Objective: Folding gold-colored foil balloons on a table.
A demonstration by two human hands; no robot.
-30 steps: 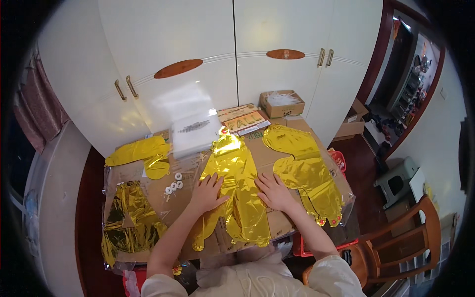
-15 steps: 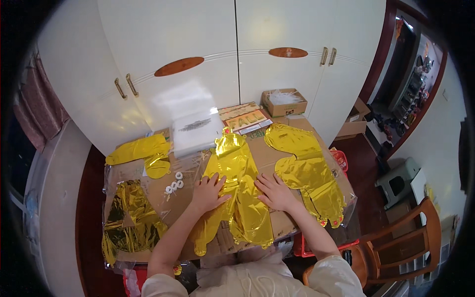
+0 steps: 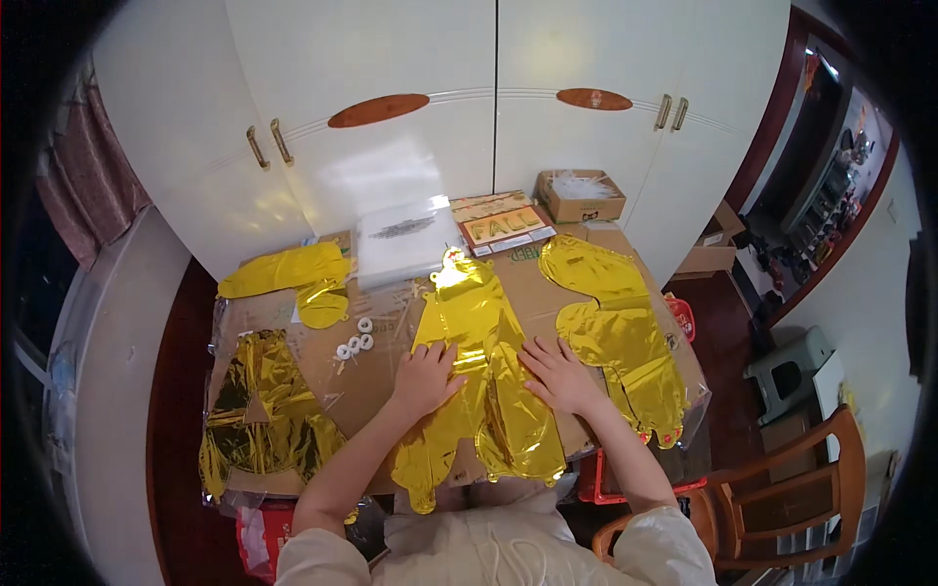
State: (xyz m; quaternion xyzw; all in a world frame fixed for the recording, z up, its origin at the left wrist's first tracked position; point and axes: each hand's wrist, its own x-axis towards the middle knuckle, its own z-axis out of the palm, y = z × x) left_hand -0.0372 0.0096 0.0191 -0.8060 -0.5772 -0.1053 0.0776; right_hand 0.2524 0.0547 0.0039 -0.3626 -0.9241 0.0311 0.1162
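Observation:
A flat, uninflated gold foil balloon point(image 3: 471, 305) lies lengthwise on the cardboard-covered table in front of me, its lower part creased and parted into two legs. My left hand point(image 3: 426, 381) rests palm down on its left edge, fingers spread. On its right edge lies my right hand point(image 3: 561, 377), also flat with fingers apart, partly over the cardboard. To the right is another curved gold foil balloon point(image 3: 625, 327) with small red marks at its near end. A smaller gold foil piece point(image 3: 278, 272) lies far left, and a wrinkled, mirror-like gold foil sheet point(image 3: 259, 376) near left.
Several small white rolls point(image 3: 355, 345) sit left of the middle balloon. Along the back are a stack of clear plastic bags point(image 3: 403, 249), a printed flat package point(image 3: 503, 232) and a carton of white strips point(image 3: 583, 203). A wooden chair point(image 3: 848, 469) and grey stool point(image 3: 793, 371) stand right.
The near end of the middle balloon has shifted right and its right leg is spread wider. Both hands stay flat on its edges. The whole view has moved slightly.

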